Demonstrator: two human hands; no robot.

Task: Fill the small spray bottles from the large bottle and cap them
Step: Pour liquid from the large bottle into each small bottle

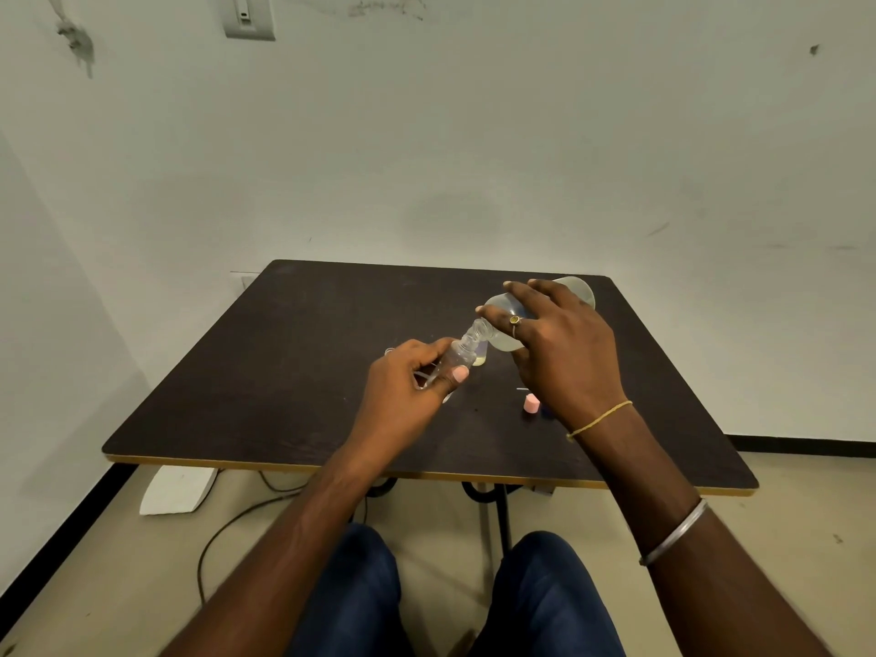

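Note:
My left hand [407,386] grips a small clear spray bottle [459,354], tilted with its open neck pointing up and right. My right hand [559,353] holds the large clear bottle [576,289] tipped down to the left, its mouth [476,330] meeting the small bottle's neck. Pale liquid shows in the large bottle's lower shoulder. A thin clear spray tube pokes out between my left fingers. A pink cap [531,404] lies on the dark table [284,372] just below my right hand.
The table stands against a white wall, its near edge trimmed in light wood. Something small and clear lies beyond my left knuckles [389,351]. Below the table are a cable [227,523], a white foam piece [177,490] and my knees.

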